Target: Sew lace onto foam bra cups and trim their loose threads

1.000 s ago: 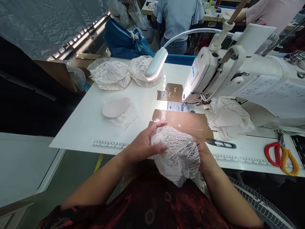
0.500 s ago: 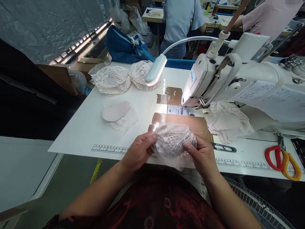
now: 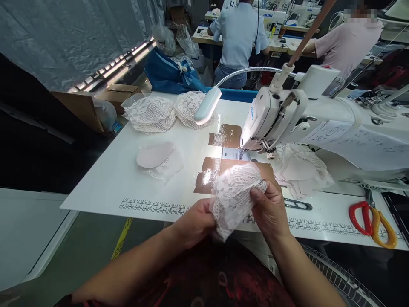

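Observation:
A white lace cup (image 3: 234, 196), curved like a bra cup, is held up in front of me over the table's near edge. My left hand (image 3: 200, 219) pinches its lower left side, with the fingertips partly behind the lace. At its right end, my right hand (image 3: 269, 204) grips the edge between thumb and fingers. Just beyond stands the white sewing machine (image 3: 265, 119), its needle area lit above the metal plate (image 3: 231, 153). Brown tape (image 3: 207, 181) covers the table in front of that plate.
Lace cup stacks (image 3: 153, 114) lie at the back left, with a smooth oval pad (image 3: 155, 155) nearer. More lace pieces (image 3: 298, 168) sit right of the needle. Scissors (image 3: 373, 221) and thread snips (image 3: 298, 204) lie right. A lamp (image 3: 209, 104) overhangs the table. Two people work beyond.
The lace cup has been turned and tilted, its lower end now hanging down toward me. My left hand has moved lower on it. The view has shifted slightly upward.

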Demonstrator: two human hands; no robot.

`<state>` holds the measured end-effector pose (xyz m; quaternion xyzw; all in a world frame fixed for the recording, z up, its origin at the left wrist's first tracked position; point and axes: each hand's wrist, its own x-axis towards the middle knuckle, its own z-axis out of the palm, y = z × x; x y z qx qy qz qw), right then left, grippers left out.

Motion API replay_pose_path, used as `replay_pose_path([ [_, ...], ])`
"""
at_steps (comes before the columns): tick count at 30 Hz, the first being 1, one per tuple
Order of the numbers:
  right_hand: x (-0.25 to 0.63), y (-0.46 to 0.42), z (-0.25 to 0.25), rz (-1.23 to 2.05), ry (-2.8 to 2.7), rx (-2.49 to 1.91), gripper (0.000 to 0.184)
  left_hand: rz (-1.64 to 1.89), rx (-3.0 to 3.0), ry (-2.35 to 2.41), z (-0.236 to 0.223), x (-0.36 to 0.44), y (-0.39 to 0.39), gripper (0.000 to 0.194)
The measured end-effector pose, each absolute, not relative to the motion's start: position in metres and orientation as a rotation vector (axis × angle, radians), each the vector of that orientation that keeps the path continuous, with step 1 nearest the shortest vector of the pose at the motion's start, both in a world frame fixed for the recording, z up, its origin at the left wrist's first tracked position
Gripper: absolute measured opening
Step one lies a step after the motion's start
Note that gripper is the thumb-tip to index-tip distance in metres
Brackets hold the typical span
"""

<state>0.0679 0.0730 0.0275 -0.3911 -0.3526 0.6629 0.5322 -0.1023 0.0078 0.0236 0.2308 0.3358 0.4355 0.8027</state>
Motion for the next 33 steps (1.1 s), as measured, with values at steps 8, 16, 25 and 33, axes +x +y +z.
replay_pose_path([
  [8, 0.073, 0.068, 0.039, 1.718, -1.503, -0.811, 0.008, 1.053, 1.581, 1.053, 0.07, -0.159, 0.019, 0.054],
  [16, 0.062, 0.064, 0.042, 1.286, -1.84, -0.916, 0.009, 0.745, 1.598, 1.115, 0.057, -0.14, 0.032, 0.021],
  [25, 0.059, 0.074, 0.047, 1.137, -1.833, -1.024, 0.015, 0.762, 1.481, 1.044, 0.061, -0.141, 0.045, 0.029],
  [33, 0.06, 0.081, 0.049, 1.127, -1.832, -1.044, 0.016, 0.711, 1.232, 0.986, 0.056, -0.139, 0.059, 0.031],
])
